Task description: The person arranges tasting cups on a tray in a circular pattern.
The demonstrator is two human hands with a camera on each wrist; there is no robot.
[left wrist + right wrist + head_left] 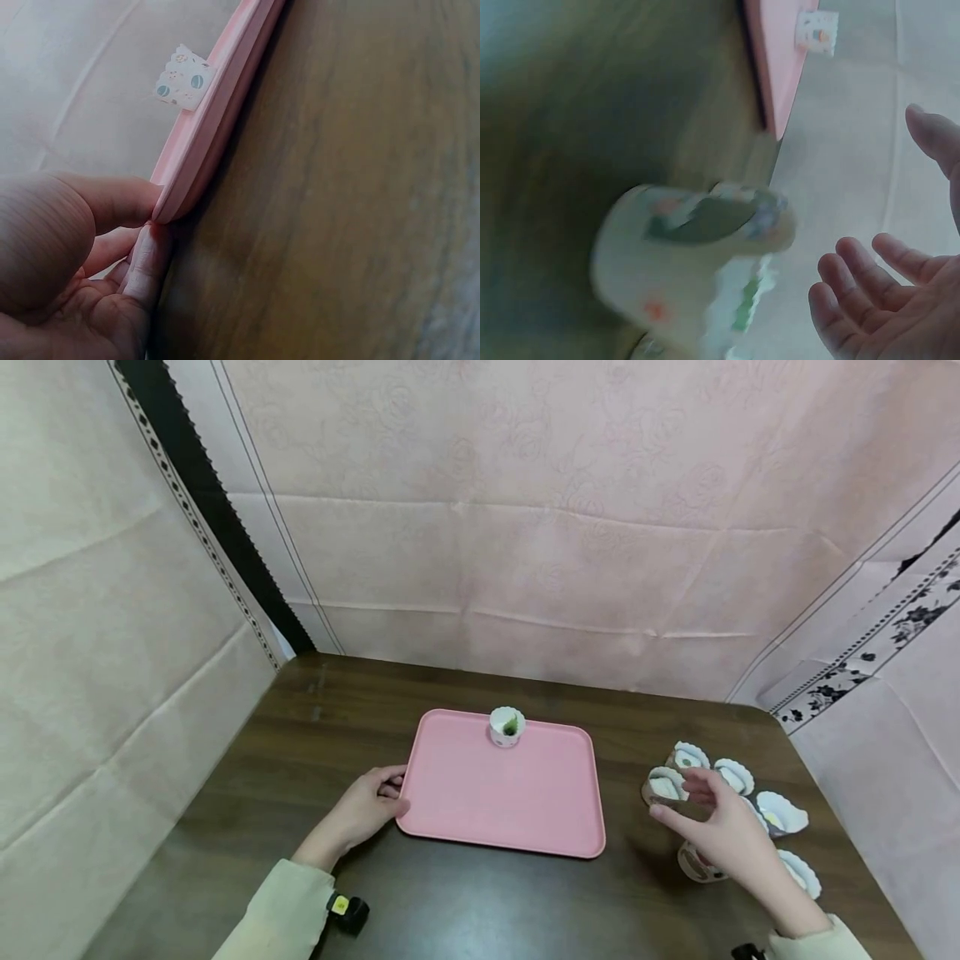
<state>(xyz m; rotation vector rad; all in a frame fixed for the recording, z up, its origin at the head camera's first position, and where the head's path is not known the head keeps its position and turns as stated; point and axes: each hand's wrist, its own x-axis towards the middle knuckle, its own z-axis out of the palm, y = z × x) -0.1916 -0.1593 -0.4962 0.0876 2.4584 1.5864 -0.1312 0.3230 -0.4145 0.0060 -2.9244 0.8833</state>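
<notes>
At the left edge of a pink tray (498, 793), my left hand (367, 807) pinches the rim between thumb and fingers. The left wrist view shows the thumb (124, 201) on top of the rim and fingertips below it. A small scalloped paper cup (506, 728) with something green inside stands near the tray's far edge. My right hand (716, 822) is over a group of similar cups at the right, its fingers spread and holding nothing. One cup (665, 785) is just beyond its fingertips. Another, patterned cup (682, 262) looms blurred below the hand in the right wrist view.
More scalloped cups (780, 812) stand close together around and behind the right hand, partly hidden by it. The dark wooden table (480, 910) meets pale cloth hangings (525, 568) at its back and sides.
</notes>
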